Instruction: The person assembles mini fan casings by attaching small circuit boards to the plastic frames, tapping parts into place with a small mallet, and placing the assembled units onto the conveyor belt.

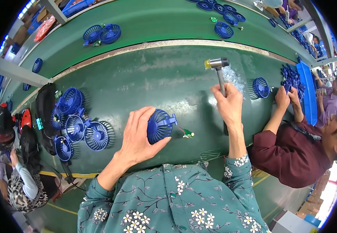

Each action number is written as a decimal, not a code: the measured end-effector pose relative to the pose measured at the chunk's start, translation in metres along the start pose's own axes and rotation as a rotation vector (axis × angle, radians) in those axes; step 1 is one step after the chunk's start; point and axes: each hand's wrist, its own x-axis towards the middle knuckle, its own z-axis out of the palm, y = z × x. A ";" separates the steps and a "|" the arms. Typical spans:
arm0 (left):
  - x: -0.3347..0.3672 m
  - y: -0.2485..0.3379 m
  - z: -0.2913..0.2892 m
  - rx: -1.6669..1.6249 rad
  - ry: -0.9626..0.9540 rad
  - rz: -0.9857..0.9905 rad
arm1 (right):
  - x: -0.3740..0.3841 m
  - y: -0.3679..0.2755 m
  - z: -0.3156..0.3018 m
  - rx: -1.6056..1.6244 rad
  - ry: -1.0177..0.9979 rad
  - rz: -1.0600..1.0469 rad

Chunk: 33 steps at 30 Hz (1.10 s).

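My left hand (139, 134) is closed round a blue fan housing (159, 126), a round slatted cage that rests on the green bench. From the housing's short neck a thin wire runs to a small green circuit board (188, 134) lying on the bench to its right. My right hand (229, 101) grips a hammer (220, 75) by its handle, raised with the head up. The hammer's head has a yellow face on the left and a dark one on the right. Hammer and housing are well apart.
Several blue fan housings (97, 136) are clustered on the left of the bench (153, 73). Beyond it, a green conveyor belt (160, 25) carries more fan parts. At right a co-worker in a maroon top (292, 151) handles blue parts beside a blue tray (307, 93).
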 end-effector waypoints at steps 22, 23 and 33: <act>0.010 0.007 0.005 -0.191 -0.021 0.051 | -0.060 -0.007 0.041 1.181 -0.758 0.587; 0.010 0.006 0.005 -0.222 -0.029 0.031 | -0.061 -0.008 0.041 1.198 -0.729 0.551; 0.022 0.009 -0.008 -0.206 -0.159 -0.267 | -0.058 -0.024 0.035 0.873 -0.545 0.406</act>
